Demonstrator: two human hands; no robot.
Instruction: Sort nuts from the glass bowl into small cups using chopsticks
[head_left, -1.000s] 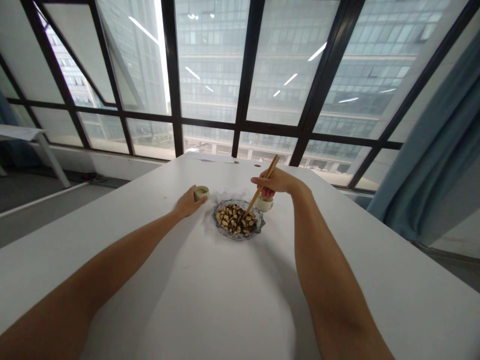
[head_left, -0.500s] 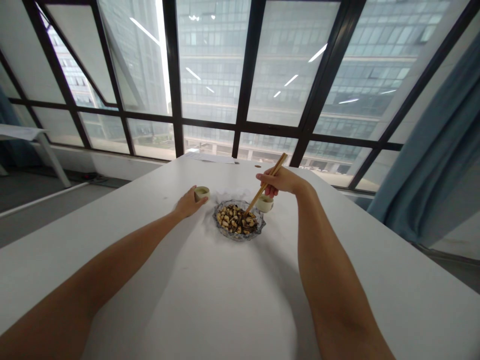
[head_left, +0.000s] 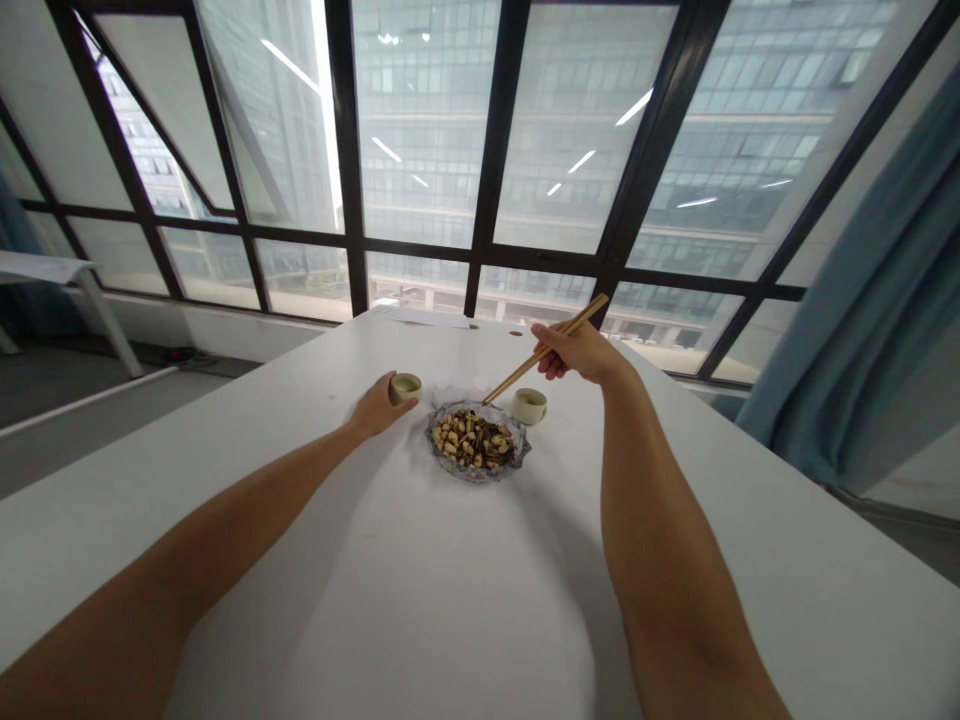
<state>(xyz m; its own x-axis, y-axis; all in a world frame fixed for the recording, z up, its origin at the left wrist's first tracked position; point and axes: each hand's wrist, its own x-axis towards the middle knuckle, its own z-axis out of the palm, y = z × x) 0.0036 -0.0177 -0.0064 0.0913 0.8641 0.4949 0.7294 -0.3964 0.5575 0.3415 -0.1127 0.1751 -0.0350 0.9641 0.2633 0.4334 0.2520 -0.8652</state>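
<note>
My right hand (head_left: 570,352) grips a pair of wooden chopsticks (head_left: 529,362), angled down to the left. Their tips are above the far rim of a clear glass dish (head_left: 520,455) with a scalloped edge. The dish holds a mix of pale nuts (head_left: 454,440) and dark seeds (head_left: 498,440); whether a small piece sits between the tips I cannot make out. Around a small pale cup (head_left: 407,392), left of the dish, my left hand (head_left: 380,407) is closed with thumb and fingers. A second pale cup (head_left: 529,406) stands right of the dish, below the chopsticks.
Everything stands on a white table (head_left: 420,600). Papers (head_left: 424,317) lie at its far edge, near small round holes in the top. Dark-framed windows (head_left: 480,200) rise behind it, a blue curtain (head_left: 862,300) hangs at right, and another white table (head_left: 45,265) stands at far left.
My right hand has moved up and right, lifting the chopstick tips out of the mix to the dish's far rim. The right cup is now in fuller view. My left hand stays on its cup.
</note>
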